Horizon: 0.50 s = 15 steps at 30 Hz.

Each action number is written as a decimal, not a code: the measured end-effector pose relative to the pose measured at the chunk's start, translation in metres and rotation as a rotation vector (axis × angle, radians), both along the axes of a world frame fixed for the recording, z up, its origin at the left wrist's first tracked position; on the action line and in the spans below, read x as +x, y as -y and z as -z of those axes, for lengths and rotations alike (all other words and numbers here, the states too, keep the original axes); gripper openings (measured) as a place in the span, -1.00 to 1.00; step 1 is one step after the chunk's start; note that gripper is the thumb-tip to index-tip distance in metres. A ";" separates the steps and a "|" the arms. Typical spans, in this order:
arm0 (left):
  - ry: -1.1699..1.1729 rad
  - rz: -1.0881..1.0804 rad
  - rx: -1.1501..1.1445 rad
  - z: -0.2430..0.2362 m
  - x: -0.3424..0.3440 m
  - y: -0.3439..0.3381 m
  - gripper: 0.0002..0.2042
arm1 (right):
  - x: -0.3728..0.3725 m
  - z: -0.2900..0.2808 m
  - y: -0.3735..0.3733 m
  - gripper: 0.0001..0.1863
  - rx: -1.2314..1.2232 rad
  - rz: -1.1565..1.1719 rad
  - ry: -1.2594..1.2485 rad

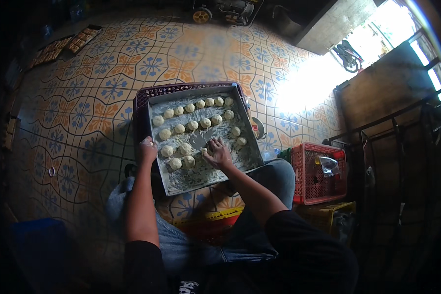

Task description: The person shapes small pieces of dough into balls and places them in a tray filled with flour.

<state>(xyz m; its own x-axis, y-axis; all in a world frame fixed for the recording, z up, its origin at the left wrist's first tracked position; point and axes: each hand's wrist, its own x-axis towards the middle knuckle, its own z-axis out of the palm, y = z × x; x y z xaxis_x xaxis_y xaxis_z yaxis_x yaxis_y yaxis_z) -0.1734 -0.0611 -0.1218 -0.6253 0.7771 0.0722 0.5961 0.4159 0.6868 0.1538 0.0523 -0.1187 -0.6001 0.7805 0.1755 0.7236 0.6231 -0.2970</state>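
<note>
Head view: the left hand [148,147] grips a floured tray [201,141] by its left rim, best kept steady, while the right hand [219,154], fingers partly spread, hold unclear, is inside with a dough ball [204,151] by its thumb, best touched lightly.

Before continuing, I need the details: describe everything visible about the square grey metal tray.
The square grey metal tray has low walls and smeared white powder inside. It sits askew over a dark purple plastic crate, holding pale round dough-like balls. The left hand is at its left rim, the right hand inside.
</note>
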 end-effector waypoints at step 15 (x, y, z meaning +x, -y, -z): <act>-0.028 -0.051 -0.099 0.001 -0.006 0.011 -0.80 | 0.023 -0.032 -0.001 -0.48 -0.174 0.215 -0.168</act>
